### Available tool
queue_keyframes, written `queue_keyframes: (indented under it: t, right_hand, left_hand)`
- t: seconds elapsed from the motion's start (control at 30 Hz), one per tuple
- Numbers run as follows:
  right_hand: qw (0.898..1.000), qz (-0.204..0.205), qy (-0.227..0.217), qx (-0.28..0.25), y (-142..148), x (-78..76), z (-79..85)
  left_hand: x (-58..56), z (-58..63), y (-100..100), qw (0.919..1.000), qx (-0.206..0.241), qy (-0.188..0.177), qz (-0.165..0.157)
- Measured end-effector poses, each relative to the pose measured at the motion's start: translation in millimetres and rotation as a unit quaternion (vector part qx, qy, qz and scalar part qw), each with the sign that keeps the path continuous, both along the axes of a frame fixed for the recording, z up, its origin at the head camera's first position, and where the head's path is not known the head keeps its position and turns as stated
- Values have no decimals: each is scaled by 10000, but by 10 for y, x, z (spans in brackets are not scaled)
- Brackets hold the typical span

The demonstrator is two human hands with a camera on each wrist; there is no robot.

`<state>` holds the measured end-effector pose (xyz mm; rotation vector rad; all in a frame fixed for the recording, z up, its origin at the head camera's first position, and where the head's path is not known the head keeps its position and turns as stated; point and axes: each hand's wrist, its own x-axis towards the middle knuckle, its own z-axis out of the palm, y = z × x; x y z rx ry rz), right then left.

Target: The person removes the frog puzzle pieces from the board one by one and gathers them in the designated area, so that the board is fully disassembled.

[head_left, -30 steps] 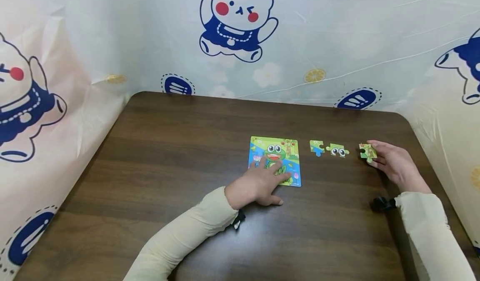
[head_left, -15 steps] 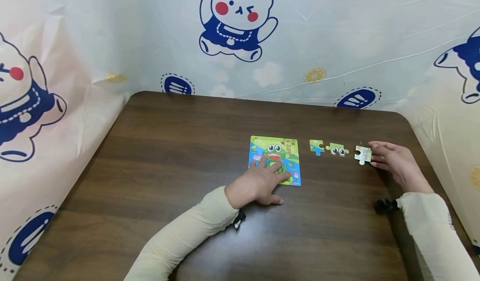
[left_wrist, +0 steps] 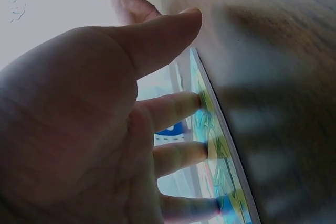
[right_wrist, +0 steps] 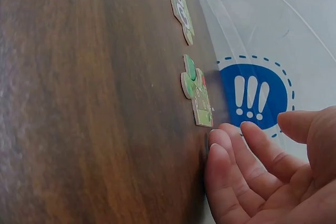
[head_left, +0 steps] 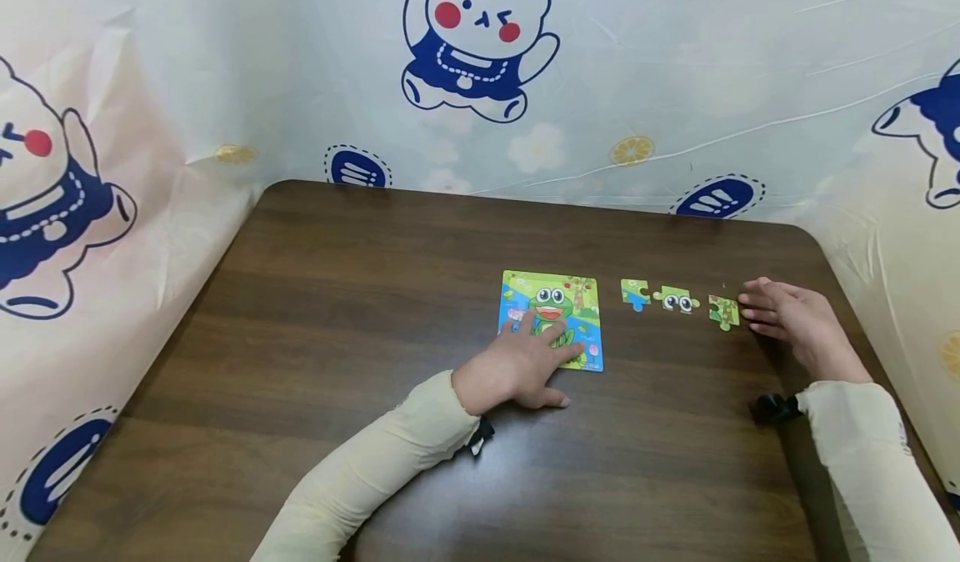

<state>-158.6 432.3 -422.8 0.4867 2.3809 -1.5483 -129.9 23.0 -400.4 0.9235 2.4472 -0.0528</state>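
Observation:
My left hand (head_left: 517, 366) lies with spread fingers on a square frog picture board (head_left: 585, 299); the left wrist view shows three fingertips touching the board's face (left_wrist: 214, 145). My right hand (head_left: 806, 324) is just right of a green jigsaw piece (head_left: 724, 313) that lies flat on the table. Its fingers are loosely bent and hold nothing. In the right wrist view that green piece (right_wrist: 199, 98) sits just beyond the fingertips. Left of it lie a jigsaw piece with two eyes (head_left: 677, 299) and a green-and-blue jigsaw piece (head_left: 635, 293).
The dark wooden table (head_left: 337, 295) carries the board and the pieces. A printed cloth (head_left: 300, 70) hangs along its back and sides, close to the right hand. A black wrist device (head_left: 772, 409) sits at the right cuff.
My right hand has let go of the green jigsaw piece and drawn slightly right. The piece has come down a little to the left. The left hand has stayed on the board.

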Motion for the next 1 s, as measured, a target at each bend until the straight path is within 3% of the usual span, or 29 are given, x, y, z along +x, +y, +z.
queue_keyframes:
  t: [0.17, 0.4, 0.6, 0.87, 1.0]
  right_hand:
    - [10000, 51, 35, 8, 9, -4, 37]
    - [9972, -115, 130, -732, -137, -54, 83]
    - [9911, -136, 240, -1300, -568, -170, 61]
    - [9945, 249, 114, -1015, -1174, -363, 97]
    - [9939, 445, 184, -994, -1439, -453, 102]
  left_hand:
    - [-10, -7, 7, 10000, 6, 55, -11]
    - [-2, -44, 4, 9996, 163, 238, -10]
    - [-27, -55, -23, 9988, 286, 369, 148]
    - [-128, -57, -78, 9974, 604, 346, 201]
    - [-239, -41, -145, 9946, 949, 318, 255]
